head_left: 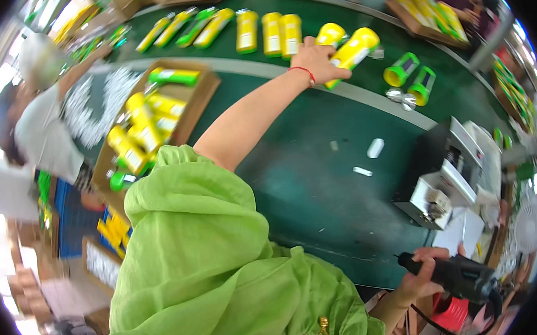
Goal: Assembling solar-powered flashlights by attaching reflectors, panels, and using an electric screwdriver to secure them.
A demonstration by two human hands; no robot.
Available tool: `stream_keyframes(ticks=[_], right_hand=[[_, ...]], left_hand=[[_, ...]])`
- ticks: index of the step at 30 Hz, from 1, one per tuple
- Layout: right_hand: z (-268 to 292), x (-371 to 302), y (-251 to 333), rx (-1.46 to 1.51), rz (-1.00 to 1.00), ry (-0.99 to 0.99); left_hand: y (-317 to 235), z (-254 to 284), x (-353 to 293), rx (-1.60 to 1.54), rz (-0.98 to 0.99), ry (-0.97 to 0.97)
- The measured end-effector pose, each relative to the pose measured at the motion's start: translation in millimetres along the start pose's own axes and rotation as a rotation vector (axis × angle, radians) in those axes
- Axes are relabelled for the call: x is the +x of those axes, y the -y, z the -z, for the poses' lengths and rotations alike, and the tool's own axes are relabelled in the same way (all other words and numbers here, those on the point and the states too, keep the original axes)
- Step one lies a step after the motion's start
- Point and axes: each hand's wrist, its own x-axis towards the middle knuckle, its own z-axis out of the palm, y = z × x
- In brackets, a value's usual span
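My left arm stretches across the bench to the conveyor, where my left hand [318, 62] is closed around the lower part of a yellow-and-green flashlight [358, 45], tilted to the right. Partly behind the fingers stands another yellow flashlight [331, 33]. My right hand [420, 276] grips a black electric screwdriver [460, 275] at the bench's near right edge, its bit pointing left and its cord looping below. To the right of the held flashlight are two green flashlights [402, 69] with dark panels and yellow ends, beside shiny round parts [400, 98].
Several yellow flashlights [246, 31] line the far conveyor belt [362, 89]. A cardboard box [201, 100] of flashlights stands left. At the right is a black-and-white screw feeder [432, 199]. Small white pieces [375, 148] lie on the green bench [307, 183]. A person [45, 130] works at the left.
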Motion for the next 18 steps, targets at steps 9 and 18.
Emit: stream_keyframes(ticks=[9, 18], right_hand=[[-3.9, -4.6, 9.4, 0.093, -0.071, 0.084], [3.8, -10.2, 8.4, 0.177, -0.099, 0.078]], left_hand=[[181.3, 184.4, -271.9, -0.082, 0.533, -0.468], [199.0, 162.4, -400.6, -0.719, 1.279, -0.684]])
